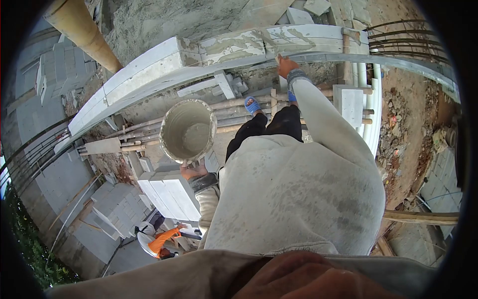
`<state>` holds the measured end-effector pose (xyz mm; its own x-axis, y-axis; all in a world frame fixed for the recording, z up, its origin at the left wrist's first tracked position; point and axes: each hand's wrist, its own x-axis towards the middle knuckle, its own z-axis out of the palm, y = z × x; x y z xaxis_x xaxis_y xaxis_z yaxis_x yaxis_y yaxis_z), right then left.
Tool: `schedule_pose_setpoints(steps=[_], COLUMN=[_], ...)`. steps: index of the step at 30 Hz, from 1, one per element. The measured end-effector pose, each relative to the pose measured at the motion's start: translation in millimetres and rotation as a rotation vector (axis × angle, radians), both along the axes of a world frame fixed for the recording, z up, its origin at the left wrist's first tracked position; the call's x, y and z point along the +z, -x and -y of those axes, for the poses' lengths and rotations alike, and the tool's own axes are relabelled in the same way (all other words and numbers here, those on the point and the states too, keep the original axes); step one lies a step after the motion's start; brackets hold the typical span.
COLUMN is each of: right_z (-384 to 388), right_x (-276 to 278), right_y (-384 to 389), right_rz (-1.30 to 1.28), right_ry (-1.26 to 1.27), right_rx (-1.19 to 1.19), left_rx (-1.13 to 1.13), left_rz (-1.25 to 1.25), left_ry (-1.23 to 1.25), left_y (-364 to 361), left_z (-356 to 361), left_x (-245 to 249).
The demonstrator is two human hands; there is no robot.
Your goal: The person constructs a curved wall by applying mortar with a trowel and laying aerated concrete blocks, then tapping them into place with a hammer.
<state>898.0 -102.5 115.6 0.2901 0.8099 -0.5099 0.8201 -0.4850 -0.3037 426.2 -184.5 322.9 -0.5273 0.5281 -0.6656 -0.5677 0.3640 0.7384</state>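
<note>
My left hand (194, 171) grips the lower edge of a round, mortar-crusted bucket (188, 130), whose open mouth faces up with grey residue inside. My right hand (287, 66) reaches out beside the front edge of a curved wall of white blocks (224, 48). Its fingers are closed around something small that I cannot make out. Grey mortar is smeared on the side and joints of the wall. Metal edging (318, 58) runs along the near side of the wall, just by my right hand.
Poles (234, 103) lie beside my feet in blue sandals. White blocks (169, 197) are stacked below the bucket. A white block (348, 105) and pipes stand at the right. Rebar (406, 40) juts from the wall's end. A person in orange (162, 242) is far below.
</note>
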Motion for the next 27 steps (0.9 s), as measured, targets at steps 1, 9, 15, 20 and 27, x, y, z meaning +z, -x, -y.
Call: schedule_pose_setpoints(steps=[1, 9, 15, 20, 27], right_z=[2, 94, 138, 68, -41], right_x=[-1, 110, 178, 277, 377], right_y=[-4, 22, 55, 90, 161], right_rz=[0.009, -0.336, -0.521, -0.381, 0.236], right_ry=[0.029, -0.160, -0.341, -0.574, -0.612], right_rx=[0.014, -0.263, 0.057, 0.539, 1.042], left_rx=[0.008, -0.115, -0.162, -0.159, -0.107], left_rz=[-0.021, 0.009, -0.099, -0.100, -0.377], left_ry=[-0.002, -0.142, -0.266, -0.413, -0.735], left_y=[-3, -9, -23, -30, -14], left_z=[0, -6, -21, -37, -77], left_x=[0, 3, 13, 39, 81])
